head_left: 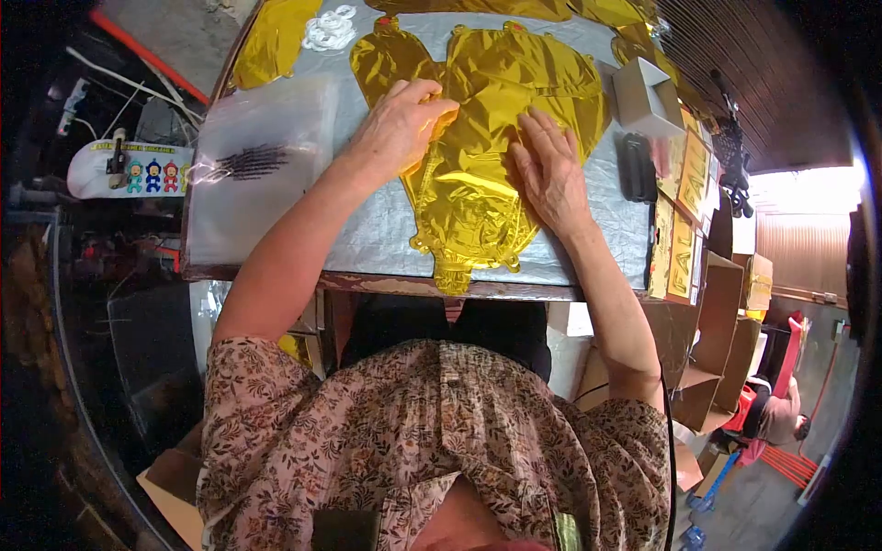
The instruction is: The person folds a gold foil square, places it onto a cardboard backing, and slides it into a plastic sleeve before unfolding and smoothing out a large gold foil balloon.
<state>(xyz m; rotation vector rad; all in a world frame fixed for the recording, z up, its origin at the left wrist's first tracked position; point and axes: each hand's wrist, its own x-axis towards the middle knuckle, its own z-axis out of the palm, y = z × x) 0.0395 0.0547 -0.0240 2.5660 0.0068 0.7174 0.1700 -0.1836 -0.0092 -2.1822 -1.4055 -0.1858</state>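
A gold foil sheet shape [478, 197], wrinkled and with small tabs along its edge, lies across the middle of the table and hangs slightly over the front edge. My left hand [400, 124] pinches a fold of the foil at its left side, with the fingers curled round it. On the right part of the foil my right hand [551, 174] lies flat with its fingers spread. More gold foil [390, 60] lies just beyond my left hand.
Clear plastic bags [266, 165] lie at the table's left, below a white string bundle [330, 29]. At the right are an open white box [643, 99], a black object [637, 167] and printed packets [684, 253]. Another person [776, 413] is far right.
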